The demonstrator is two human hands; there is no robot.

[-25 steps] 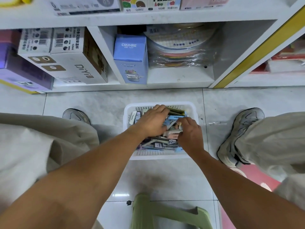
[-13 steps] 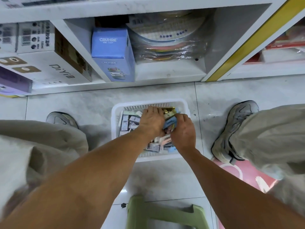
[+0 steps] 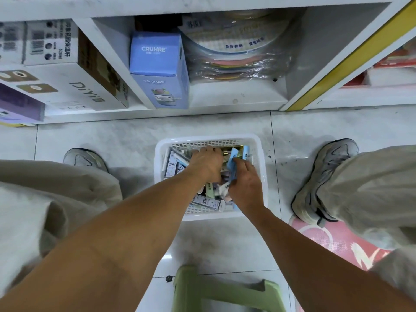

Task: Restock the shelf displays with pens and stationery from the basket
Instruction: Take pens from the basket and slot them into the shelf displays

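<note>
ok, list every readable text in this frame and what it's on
"CRUHRE": top of the blue box on the shelf, and again smaller on its front.
"DiYi": side of the white box.
"001": packs in the basket, next to the left hand.
Blue Chinese print on the wrapped discs: too small to read surely.
Barcodes and small print on the white box: blurred.
Light blue pack by the right hand: nothing legible.

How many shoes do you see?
2. The left shoe is on the floor left of the white basket; the right shoe is on its right. Trouser legs partly cover both.
</note>
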